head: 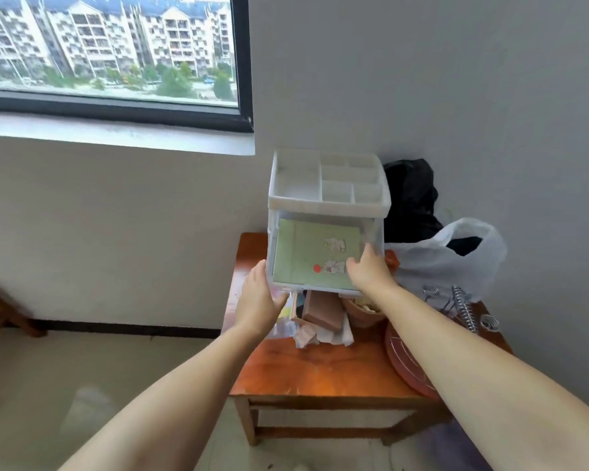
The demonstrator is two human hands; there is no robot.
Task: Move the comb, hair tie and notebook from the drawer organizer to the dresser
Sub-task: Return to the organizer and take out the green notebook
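Right hand [364,270] grip seemingly on notebook [315,254]

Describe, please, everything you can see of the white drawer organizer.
The drawer organizer looks like white, slightly see-through plastic. Its top is an open tray split into one large compartment and several small ones, all seemingly empty. Below, a drawer is pulled out toward the camera, with a pale green notebook lying flat inside. It sits on the orange wooden dresser by the wall. The left hand touches the drawer's left front corner; the right hand reaches over its right side.
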